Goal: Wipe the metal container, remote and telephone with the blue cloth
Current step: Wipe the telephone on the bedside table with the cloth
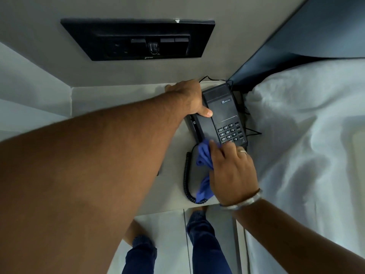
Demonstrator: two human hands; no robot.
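Note:
A black telephone point(221, 113) with a keypad stands on the pale bedside table point(122, 99), near its right edge. My left hand point(189, 97) grips the telephone's upper left side, thumb on its top face. My right hand point(233, 171) presses the blue cloth point(204, 155) against the telephone's lower left corner, just beside the keypad. A dark grey handset-shaped piece point(194, 175) lies below the phone, partly under the cloth, with the coiled cord point(186, 175) along its left. The metal container and remote are not visible.
A black switch panel point(138, 39) with a knob is set in the wall behind the table. A white bed cover point(308, 135) lies close on the right. Thin black cables point(250, 131) run between phone and bed. My legs and feet stand on the floor below the table edge.

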